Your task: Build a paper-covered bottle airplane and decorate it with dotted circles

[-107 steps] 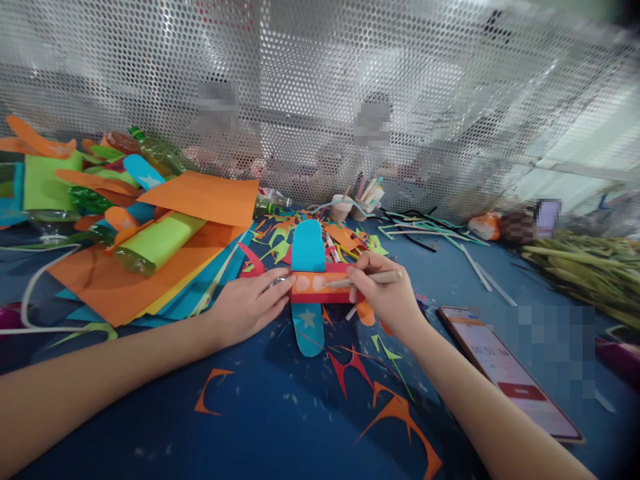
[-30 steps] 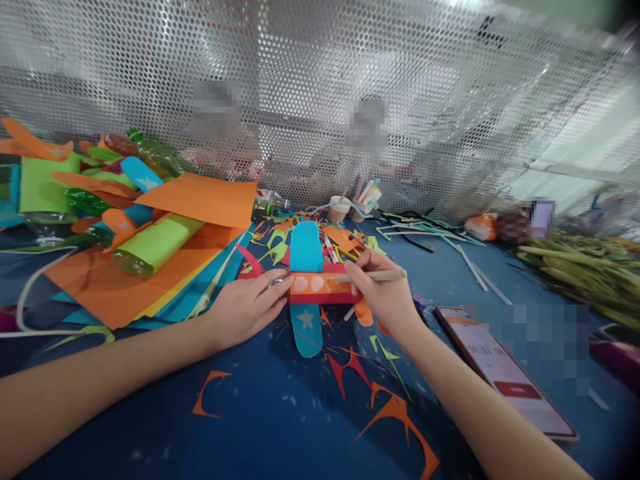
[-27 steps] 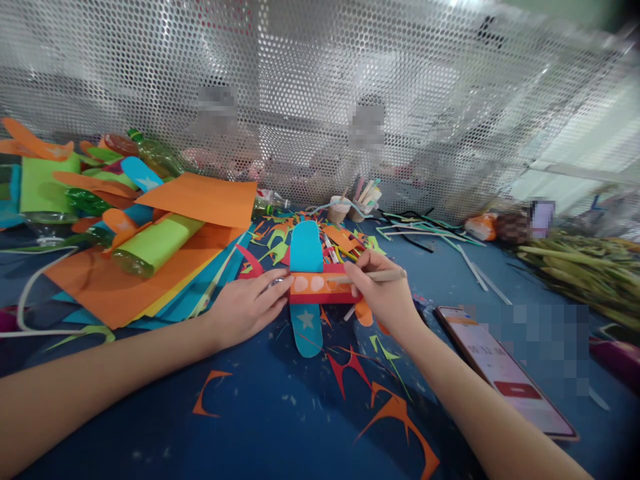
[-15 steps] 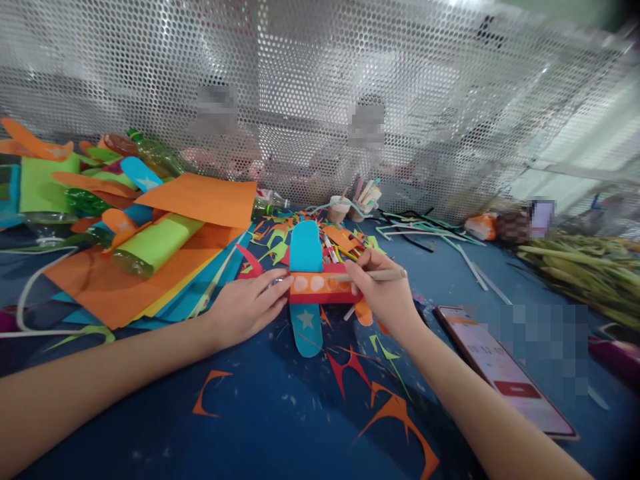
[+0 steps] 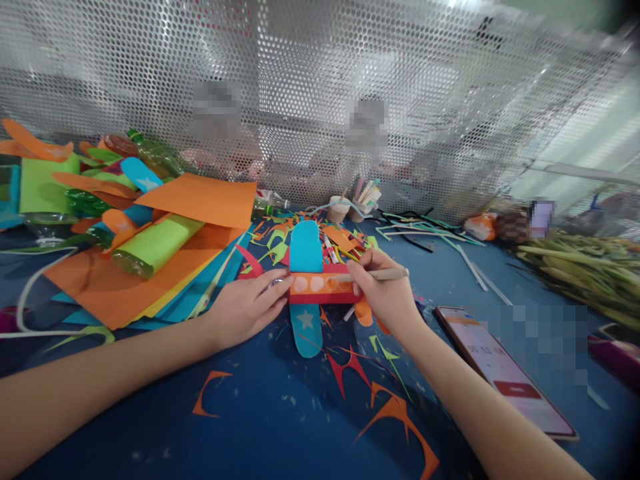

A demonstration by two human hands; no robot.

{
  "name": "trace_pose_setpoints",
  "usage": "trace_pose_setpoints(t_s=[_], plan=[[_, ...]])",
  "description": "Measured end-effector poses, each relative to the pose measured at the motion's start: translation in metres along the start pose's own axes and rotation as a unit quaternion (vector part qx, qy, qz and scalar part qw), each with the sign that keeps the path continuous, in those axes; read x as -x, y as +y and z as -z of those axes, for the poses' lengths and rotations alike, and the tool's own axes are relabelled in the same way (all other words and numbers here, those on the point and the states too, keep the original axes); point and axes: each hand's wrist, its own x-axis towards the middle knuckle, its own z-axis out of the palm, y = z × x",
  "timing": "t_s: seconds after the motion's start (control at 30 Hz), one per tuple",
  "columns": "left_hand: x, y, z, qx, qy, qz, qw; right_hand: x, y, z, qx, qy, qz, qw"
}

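Observation:
A toy airplane (image 5: 330, 295) with a red body lies in front of me. Its blue paper wings (image 5: 307, 247) reach away from and toward me, and the near one bears a pale star. Along the body runs an orange strip with pale round spots; the right-hand ones look like outlines. My left hand (image 5: 253, 308) grips the left end of the body, fingers closed on it. In my right hand (image 5: 384, 288), a slim, pale-handled paintbrush (image 5: 393, 274) is pinched, its tip at the orange strip. My right fingers partly cover the airplane's right end.
Coloured paper sheets (image 5: 95, 287) and paper-wrapped bottles (image 5: 157, 245) are piled on the left. Paper scraps (image 5: 400, 417) lie about the blue table. Two cups (image 5: 340, 210) with sticks stand behind the airplane. On the right are a phone (image 5: 505, 373) and dried stalks (image 5: 575, 273).
My right hand and the paintbrush have shifted very slightly to the right along the orange strip. My left hand and the airplane stay almost where they were.

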Motion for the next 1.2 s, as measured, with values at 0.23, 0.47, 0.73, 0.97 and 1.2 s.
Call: trace_pose_setpoints(t_s=[0.23, 0.47, 0.73, 0.97, 1.2], plan=[[-0.0005, 0.0000, 0.0000, -0.001, 0.002, 0.000, 1.000, 0.0004, -0.0005, -0.0006, 0.004, 0.000, -0.005, 1.000], [-0.0001, 0.0001, -0.0001, 0.003, 0.002, 0.001, 1.000, -0.0003, -0.0010, 0.0001, -0.002, -0.001, -0.002, 1.000], [-0.0005, 0.0003, -0.0001, 0.003, -0.004, 0.005, 1.000, 0.0002, -0.0012, -0.0007, -0.005, -0.003, 0.000, 1.000], [0.0000, 0.0002, -0.0006, 0.002, 0.000, 0.004, 1.000, -0.0009, -0.0012, 0.0008, -0.007, -0.004, -0.001, 1.000], [-0.0004, 0.0005, -0.0001, 0.002, 0.004, 0.002, 1.000, -0.0010, -0.0017, 0.0018, -0.006, -0.002, 0.000, 1.000]])
